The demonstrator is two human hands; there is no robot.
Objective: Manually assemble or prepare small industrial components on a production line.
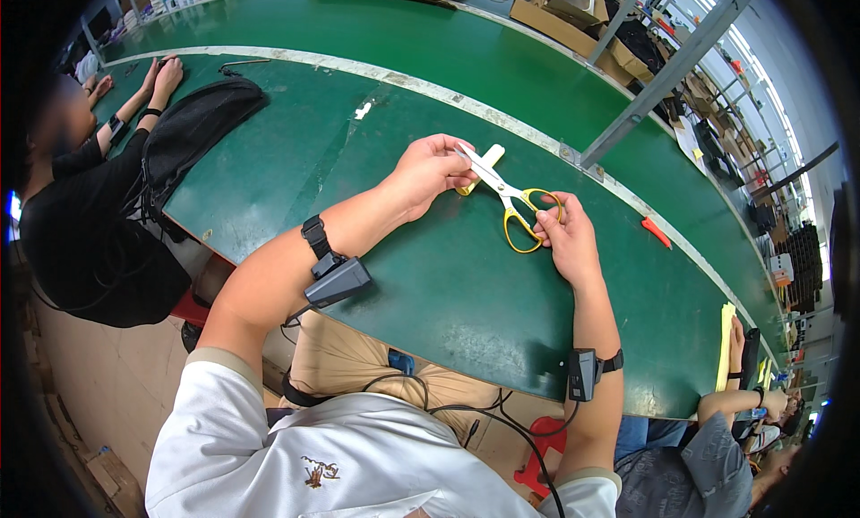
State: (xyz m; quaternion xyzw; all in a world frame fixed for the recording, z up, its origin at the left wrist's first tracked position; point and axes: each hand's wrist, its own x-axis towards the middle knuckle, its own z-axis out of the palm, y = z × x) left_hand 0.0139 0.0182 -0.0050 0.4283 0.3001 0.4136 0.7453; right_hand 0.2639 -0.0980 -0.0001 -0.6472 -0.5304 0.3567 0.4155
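A pair of scissors [503,190] with yellow-rimmed handle loops is held above the green table, blades partly apart. My right hand [571,236] is closed on one handle loop. My left hand [434,173] is closed in a pinch at the blade ends, near the tips; its fingers partly hide them. Just behind the blades is a narrow white and yellow piece [494,154], crossing under them. Whether it lies on the table or touches my left fingers I cannot tell.
The green table [430,294] has a pale raised strip along its far side and a grey metal post [667,74]. A red-orange tool [656,232] lies to the right, a black bag [202,128] to the left. Co-workers sit on both sides; yellow material [725,348] lies far right.
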